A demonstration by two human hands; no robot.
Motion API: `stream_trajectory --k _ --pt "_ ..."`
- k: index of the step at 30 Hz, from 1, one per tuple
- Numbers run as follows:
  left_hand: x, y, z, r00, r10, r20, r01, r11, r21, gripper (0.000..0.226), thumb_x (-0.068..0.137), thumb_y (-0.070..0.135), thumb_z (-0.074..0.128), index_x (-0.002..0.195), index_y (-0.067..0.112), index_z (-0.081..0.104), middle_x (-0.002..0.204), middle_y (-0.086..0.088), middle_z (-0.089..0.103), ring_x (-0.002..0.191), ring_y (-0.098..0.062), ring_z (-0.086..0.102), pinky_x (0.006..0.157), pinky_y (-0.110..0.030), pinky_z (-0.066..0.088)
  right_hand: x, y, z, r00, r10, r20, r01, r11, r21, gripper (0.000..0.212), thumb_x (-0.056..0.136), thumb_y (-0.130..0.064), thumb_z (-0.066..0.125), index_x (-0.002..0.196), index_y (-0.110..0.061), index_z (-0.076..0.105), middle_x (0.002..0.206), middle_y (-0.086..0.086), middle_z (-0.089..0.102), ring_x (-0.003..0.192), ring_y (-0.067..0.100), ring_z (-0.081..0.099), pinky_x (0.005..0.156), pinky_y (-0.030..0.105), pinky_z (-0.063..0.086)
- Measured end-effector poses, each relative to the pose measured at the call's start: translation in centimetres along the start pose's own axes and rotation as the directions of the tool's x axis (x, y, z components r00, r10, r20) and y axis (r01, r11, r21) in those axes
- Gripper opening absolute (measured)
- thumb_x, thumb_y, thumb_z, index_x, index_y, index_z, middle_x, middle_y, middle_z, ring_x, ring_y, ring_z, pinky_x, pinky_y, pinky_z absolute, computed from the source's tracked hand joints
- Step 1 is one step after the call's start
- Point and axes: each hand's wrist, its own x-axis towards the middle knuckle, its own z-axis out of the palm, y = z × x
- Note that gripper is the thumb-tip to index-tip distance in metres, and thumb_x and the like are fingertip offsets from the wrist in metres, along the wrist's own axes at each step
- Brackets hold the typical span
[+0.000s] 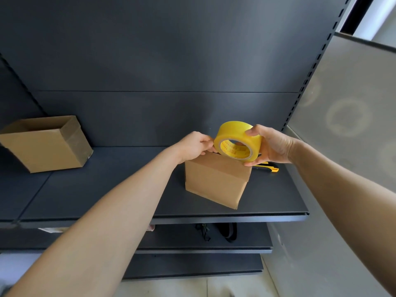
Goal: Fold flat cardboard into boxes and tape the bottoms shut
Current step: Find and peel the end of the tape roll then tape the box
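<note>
A small brown cardboard box stands on the dark shelf, its flaps folded shut on top. My right hand grips a yellow roll of tape just above the box's far top edge. My left hand pinches at the roll's left rim, where the tape end is, touching the box's top back corner. A second, folded cardboard box sits open-topped at the shelf's left, tilted.
A yellow utility knife lies on the shelf behind the small box, to the right. A grey panel stands on the right. Lower shelves hold dark straps.
</note>
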Motion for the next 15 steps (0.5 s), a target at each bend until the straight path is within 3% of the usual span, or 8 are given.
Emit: stream_trajectory --k 5,11,15 --pt "0.0 0.6 -0.7 0.995 -0.101 -0.009 0.095 0.956 -0.276 0.026 0.103 0.011 0.038 0.106 0.002 0.061 0.097 -0.012 0.066 0.088 -0.021 0.064 0.079 -0.027 0.053 0.0 -0.6 0.4 1.000 0.018 0.006 -0.017 0.997 -0.075 0.073 0.062 -0.038 0.067 0.130 -0.018 0.048 0.122 0.013 0.058 0.106 0.031 0.061 0.080 0.049 0.055" --pt "0.1 1.5 -1.5 0.980 -0.195 -0.045 0.120 0.752 -0.649 0.028 0.102 0.012 0.040 0.087 0.003 0.061 0.088 -0.011 0.066 0.082 -0.023 0.065 0.071 -0.032 0.056 0.0 -1.4 1.1 0.998 0.037 -0.055 -0.047 0.977 -0.206 0.097 0.042 -0.048 0.073 0.130 -0.018 0.048 0.126 0.016 0.056 0.111 0.036 0.059 0.083 0.053 0.055" --pt "0.1 2.4 -2.6 0.968 -0.248 -0.042 0.148 0.696 -0.703 0.034 0.103 0.017 0.038 0.082 0.001 0.059 0.084 -0.014 0.067 0.079 -0.026 0.067 0.066 -0.033 0.057 0.1 -2.1 1.7 0.994 0.042 -0.097 -0.069 0.952 -0.298 0.095 0.048 -0.046 0.077 0.132 -0.014 0.046 0.123 0.017 0.056 0.109 0.037 0.059 0.079 0.053 0.056"
